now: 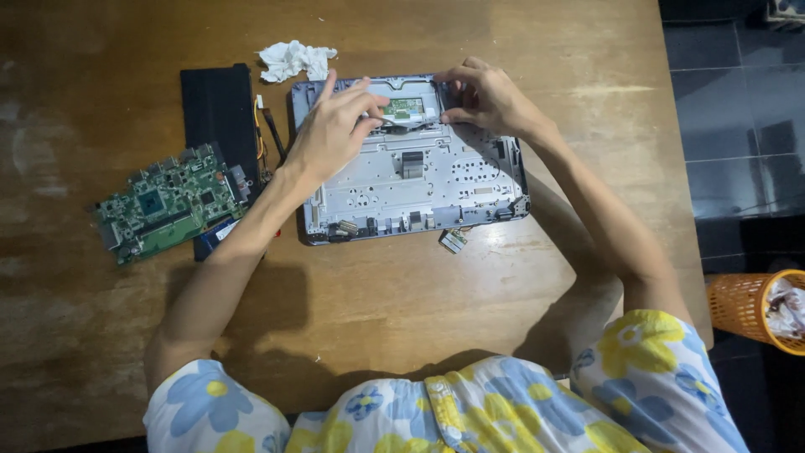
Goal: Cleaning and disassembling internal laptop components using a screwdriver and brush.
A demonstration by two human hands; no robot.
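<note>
Laptop shell (pixel 411 180) sits open-side up mid-counter, keyboard backplate exposed, long edge toward the person. At its 12 o'clock edge is a small green touchpad board (pixel 404 107) with a thin metal bracket or flex strip just below it; can't tell which.

Left hand (pixel 331 130) lies flat over the shell's 10 o'clock corner, fingers together and extended, tips pressing on or pinching that strip beside the green board. Right hand (pixel 486 96) is at 1 o'clock, fingers curled narrow around the shell's upper edge, thumb tucked under. Can't tell if it's gripping a part or just bracing.

Risks as I read them:
- Both hands load the same small area. If the strip is a flex cable, a sideways pull likely tears it or lifts its connector.
- Shell isn't clamped. A hard pry at 12 o'clock could tip or skid it toward the loose connector piece (pixel 453 241) lying at its 6 o'clock edge.
- Bare fingertips on the green board: static or skin oil on contacts.

Outward: black battery pack (pixel 220 109) at 9 o'clock, with coloured wires (pixel 267 134) trailing between it and the shell; a forearm sweep could snag them. Green mainboard (pixel 168 201) further at 8 o'clock, unprotected on bare wood, partly over a dark blue part (pixel 214 236). Crumpled tissue (pixel 295 59) at 11 o'clock. Orange basket (pixel 750 306) on the floor at 4 o'clock, well apart.
</note>
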